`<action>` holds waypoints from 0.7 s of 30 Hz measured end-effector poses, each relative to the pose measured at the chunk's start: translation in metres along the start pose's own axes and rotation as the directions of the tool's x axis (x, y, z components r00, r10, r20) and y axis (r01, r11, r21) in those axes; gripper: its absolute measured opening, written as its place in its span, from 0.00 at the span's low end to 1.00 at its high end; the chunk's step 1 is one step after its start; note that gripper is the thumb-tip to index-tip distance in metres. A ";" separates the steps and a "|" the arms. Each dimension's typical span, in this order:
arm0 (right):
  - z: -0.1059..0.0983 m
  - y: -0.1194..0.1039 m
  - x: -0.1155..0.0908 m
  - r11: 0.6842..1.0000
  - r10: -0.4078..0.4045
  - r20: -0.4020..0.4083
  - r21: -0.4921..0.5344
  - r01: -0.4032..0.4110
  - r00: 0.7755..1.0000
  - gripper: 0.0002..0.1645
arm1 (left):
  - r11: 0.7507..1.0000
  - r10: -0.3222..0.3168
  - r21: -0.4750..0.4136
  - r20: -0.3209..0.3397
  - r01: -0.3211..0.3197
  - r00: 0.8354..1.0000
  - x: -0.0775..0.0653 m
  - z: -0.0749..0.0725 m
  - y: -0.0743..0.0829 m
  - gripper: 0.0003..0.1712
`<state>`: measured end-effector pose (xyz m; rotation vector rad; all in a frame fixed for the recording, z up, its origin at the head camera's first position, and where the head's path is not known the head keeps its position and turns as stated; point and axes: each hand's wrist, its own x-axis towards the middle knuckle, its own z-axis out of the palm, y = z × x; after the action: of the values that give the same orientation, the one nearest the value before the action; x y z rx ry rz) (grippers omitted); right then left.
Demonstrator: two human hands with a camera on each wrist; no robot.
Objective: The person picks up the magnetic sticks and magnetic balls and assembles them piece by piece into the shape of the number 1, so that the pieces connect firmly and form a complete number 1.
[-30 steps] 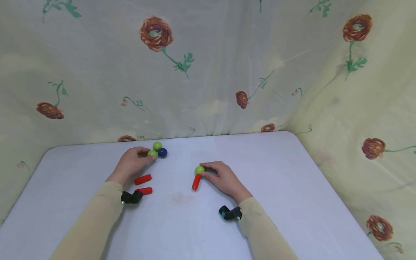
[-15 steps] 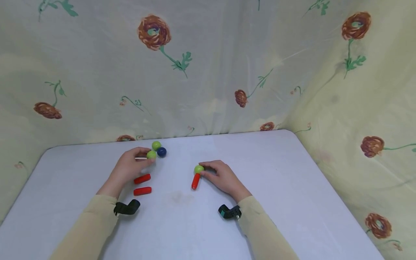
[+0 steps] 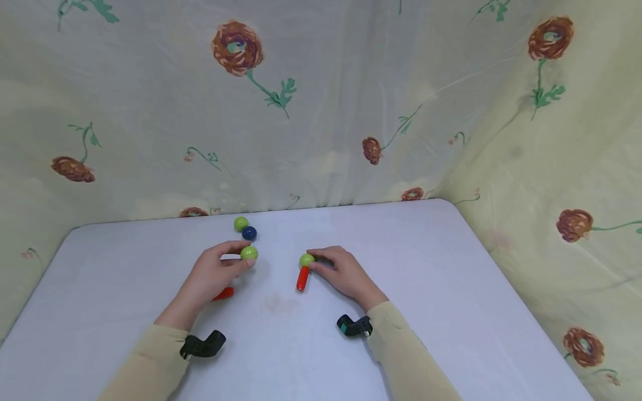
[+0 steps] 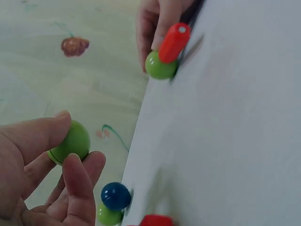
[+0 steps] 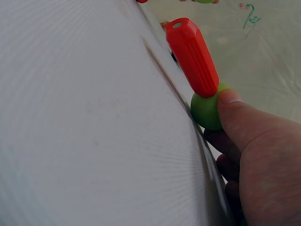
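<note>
My left hand (image 3: 213, 274) pinches a green ball (image 3: 249, 253) between thumb and fingers, held above the table in the left wrist view. To its right, my right hand (image 3: 347, 274) grips another green ball (image 3: 306, 260) with thumb and fingertips. A red ridged stick (image 3: 302, 278) with a small hole in its end joins or touches that ball; it points toward the near side of the table. Behind my left hand lie a dark blue ball (image 3: 249, 233) and a third green ball (image 3: 241, 224), close together. A second red stick (image 3: 224, 293) shows partly from under my left hand.
The white table (image 3: 426, 267) backs onto a flowered curtain (image 3: 321, 111), which also hangs along the right side. Black wrist cameras (image 3: 203, 345) are strapped to both sleeves. A faint brownish stain (image 3: 278, 303) marks the table's middle.
My left hand has carried its green ball away from the other two balls, to the right and nearer. It now covers one of the two red sticks beside it. The right hand stays put.
</note>
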<state>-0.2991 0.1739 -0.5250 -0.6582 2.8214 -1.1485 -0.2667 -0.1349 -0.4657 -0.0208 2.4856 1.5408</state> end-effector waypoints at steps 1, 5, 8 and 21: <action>0.000 0.000 0.000 1.000 0.001 0.001 -0.001 -0.001 1.000 0.25 | 1.000 0.001 0.000 0.002 -0.001 1.000 -0.001 0.003 -0.001 0.33; 0.000 -0.001 0.000 1.000 0.002 0.005 -0.009 -0.002 1.000 0.25 | 1.000 0.017 0.010 0.005 -0.017 1.000 -0.006 0.015 -0.004 0.32; 0.000 -0.001 0.000 1.000 0.000 0.006 -0.014 0.000 1.000 0.25 | 0.999 0.040 0.027 0.010 -0.040 0.999 -0.009 0.023 -0.007 0.31; 0.000 0.000 0.000 1.000 -0.002 -0.004 -0.009 0.002 1.000 0.25 | 0.997 0.071 -0.011 0.028 -0.071 0.997 -0.022 0.059 -0.015 0.29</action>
<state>-0.2993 0.1738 -0.5254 -0.6603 2.8322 -1.1393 -0.2327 -0.0913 -0.4996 0.0881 2.4819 1.5700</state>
